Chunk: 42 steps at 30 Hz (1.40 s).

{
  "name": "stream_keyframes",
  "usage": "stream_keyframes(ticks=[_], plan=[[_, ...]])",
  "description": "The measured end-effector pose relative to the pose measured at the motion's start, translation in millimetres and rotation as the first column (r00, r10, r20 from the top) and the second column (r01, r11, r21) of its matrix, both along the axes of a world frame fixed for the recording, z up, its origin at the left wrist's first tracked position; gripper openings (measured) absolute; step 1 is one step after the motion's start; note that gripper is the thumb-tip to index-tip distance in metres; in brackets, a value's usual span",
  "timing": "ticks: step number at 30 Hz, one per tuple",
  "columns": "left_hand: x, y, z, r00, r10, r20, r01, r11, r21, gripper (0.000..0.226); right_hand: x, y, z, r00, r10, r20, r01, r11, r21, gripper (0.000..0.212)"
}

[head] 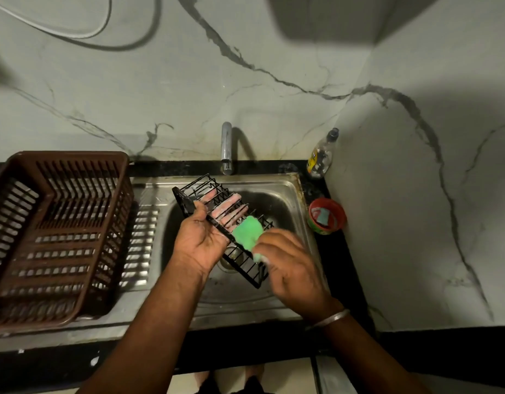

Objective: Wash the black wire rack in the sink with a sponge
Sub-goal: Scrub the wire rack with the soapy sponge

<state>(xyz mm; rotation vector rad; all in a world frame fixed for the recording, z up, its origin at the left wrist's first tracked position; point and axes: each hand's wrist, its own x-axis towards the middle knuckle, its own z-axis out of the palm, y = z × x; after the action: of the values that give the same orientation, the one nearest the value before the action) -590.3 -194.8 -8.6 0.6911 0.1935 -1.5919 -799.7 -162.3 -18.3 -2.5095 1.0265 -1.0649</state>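
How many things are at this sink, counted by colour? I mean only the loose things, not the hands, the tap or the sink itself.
Black: 1, the wire rack
Green: 1, the sponge
Brown: 1, the basket
Red: 1, the small tub
Clear: 1, the bottle
Total: 5

left hand point(201, 237) holds wire rack point(223, 223) over sink point(285, 191) (fingers beneath) | right hand point(288, 265) presses sponge point(247, 233) on it
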Motion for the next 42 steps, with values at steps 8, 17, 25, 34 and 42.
stream_keyframes(ticks=[8, 17, 25, 34, 42], plan=[[-1.4, -1.4, 2.3, 1.000, -0.023, 0.010, 0.023, 1.000, 0.004, 0.042, 1.1, -11.2, 3.9, 1.000, -0.027, -0.010, 0.027, 0.999, 0.028, 0.021], [-4.8, -3.6, -1.0, 0.999, -0.001, 0.046, 0.002, 1.000, -0.020, 0.040, 13.8, -3.0, 3.0, 0.999, 0.039, 0.029, -0.039, 0.999, 0.028, 0.018], [-3.5, 1.0, 2.5, 0.999, -0.033, 0.020, 0.033, 0.999, -0.004, 0.041, -14.1, -13.7, -2.1, 0.994, -0.100, 0.033, 0.101, 0.995, -0.005, 0.028], [1.4, -8.3, -2.7, 0.999, 0.024, -0.042, -0.024, 1.000, -0.003, 0.044, -14.3, -2.5, -4.8, 0.982, -0.145, 0.118, 0.141, 0.989, 0.046, 0.029], [-7.8, -7.7, -2.5, 1.000, 0.014, -0.024, -0.015, 0.999, -0.036, 0.044, 2.2, 6.3, 5.3, 0.853, -0.396, 0.340, 0.351, 0.917, 0.189, 0.022]])
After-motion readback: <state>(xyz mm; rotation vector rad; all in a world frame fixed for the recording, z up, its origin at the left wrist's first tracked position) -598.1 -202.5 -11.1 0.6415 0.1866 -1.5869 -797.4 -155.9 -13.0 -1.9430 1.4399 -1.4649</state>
